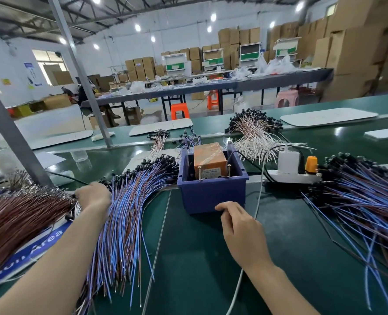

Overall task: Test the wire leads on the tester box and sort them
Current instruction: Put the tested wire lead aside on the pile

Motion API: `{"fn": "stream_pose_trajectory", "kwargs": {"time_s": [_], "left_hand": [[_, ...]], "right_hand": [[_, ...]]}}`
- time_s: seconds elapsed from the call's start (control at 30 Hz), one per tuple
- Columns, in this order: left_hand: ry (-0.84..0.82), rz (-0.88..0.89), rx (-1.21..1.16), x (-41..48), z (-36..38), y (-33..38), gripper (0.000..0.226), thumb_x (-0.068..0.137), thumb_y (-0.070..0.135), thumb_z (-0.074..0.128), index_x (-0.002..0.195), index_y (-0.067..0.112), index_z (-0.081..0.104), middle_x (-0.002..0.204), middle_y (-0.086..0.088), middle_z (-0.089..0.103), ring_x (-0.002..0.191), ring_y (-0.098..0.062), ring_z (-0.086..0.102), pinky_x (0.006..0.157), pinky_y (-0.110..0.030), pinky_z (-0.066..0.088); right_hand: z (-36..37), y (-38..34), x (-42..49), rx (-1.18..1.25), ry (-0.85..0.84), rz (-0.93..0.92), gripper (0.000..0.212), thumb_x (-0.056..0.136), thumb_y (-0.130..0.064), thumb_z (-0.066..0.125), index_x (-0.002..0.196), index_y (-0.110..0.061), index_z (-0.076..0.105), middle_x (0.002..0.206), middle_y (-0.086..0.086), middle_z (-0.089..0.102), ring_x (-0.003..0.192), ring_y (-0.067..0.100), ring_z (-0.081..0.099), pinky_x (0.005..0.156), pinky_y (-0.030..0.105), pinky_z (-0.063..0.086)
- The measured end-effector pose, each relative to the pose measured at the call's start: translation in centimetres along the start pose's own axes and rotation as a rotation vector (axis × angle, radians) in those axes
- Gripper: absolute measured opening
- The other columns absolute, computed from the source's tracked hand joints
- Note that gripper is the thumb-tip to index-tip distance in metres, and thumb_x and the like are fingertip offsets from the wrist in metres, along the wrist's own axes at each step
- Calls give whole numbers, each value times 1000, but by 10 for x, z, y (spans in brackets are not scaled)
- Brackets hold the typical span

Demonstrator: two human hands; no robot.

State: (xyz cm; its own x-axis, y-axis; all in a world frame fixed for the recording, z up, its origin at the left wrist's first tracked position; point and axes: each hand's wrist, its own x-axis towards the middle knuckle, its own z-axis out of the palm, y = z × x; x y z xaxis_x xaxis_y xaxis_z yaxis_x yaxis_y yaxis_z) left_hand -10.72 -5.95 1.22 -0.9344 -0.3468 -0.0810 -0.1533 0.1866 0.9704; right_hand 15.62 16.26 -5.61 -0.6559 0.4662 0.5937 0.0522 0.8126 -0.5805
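The orange tester box (207,159) stands in a blue bin (211,196) at the middle of the green table (199,269). Left of the bin, the left hand (94,196) reaches into a fanned pile of blue and brown wire leads (129,201); its fingers are hidden, so its grip cannot be told. The right hand (238,226) hovers at the bin's near wall, loosely curled and holding nothing. A second pile (359,196) lies toward the right edge.

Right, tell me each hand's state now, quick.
Left hand: fingers down among the wires, grip hidden, cannot be told.
Right hand: open, loosely curled, holding nothing, by the blue box.
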Motion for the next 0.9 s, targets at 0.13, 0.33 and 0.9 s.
{"fn": "stream_pose_trajectory", "kwargs": {"time_s": [0.13, 0.33, 0.9], "left_hand": [[-32, 69, -302, -25, -5, 31, 35, 108, 23, 30, 129, -1, 43, 95, -10, 64, 63, -11, 55, 52, -22, 43], [-197, 609, -304, -109, -11, 71, 7, 103, 29, 38, 99, 28, 45, 81, 3, 50, 57, -4, 42, 49, -21, 34], [-709, 1079, 448, -237, 21, -71, 3, 105, 38, 42, 105, 41, 40, 76, 19, 56, 71, -6, 54, 67, -28, 42]], "right_hand": [[0, 0, 0, 2, -7, -4, 20, 100, -12, 55, 111, -22, 68, 101, -14, 70, 67, 6, 65, 61, 28, 55], [-2, 2, 0, 42, 2, 18, 33, 101, -15, 54, 133, -26, 56, 81, -25, 53, 53, 2, 51, 53, 14, 43], [-12, 12, 5, 718, 328, 379, 43, 90, -29, 30, 120, -45, 57, 94, -7, 72, 72, 16, 70, 56, 20, 48]]}}
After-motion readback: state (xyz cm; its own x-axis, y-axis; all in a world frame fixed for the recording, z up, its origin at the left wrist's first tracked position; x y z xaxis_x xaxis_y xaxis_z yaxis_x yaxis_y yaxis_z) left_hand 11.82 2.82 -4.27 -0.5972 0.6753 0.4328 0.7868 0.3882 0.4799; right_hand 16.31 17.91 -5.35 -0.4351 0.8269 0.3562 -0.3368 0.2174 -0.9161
